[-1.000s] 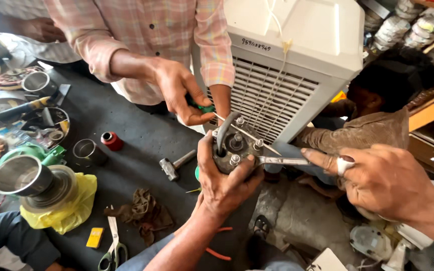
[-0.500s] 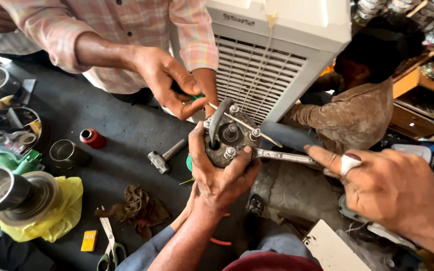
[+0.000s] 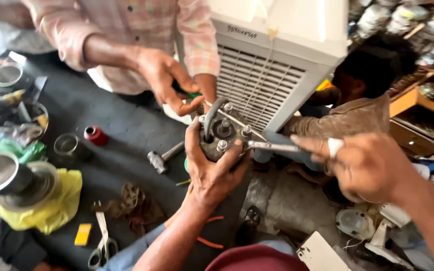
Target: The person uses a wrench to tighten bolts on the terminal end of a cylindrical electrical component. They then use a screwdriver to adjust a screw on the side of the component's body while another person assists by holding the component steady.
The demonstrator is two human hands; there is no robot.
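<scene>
While the round grey metal motor housing (image 3: 220, 136) is being gripped by the left hand (image 3: 212, 168), a slim steel spanner (image 3: 273, 146) is being held in the right hand (image 3: 365, 165).

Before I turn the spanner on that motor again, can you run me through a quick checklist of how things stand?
1. Left hand grips the round motor part from below: ok.
2. Right hand holds the spanner by its handle: ok.
3. Spanner head seated on a bolt: cannot tell, it reaches the nearer bolts but the seating is too small to see.
4. Swing path free: not ok, the other person's hand with a green-handled tool is close above the part.
5. White cooler stands right behind the part, little room: not ok.
6. Hammer lies on the dark mat, apart from the hands: ok.
</scene>
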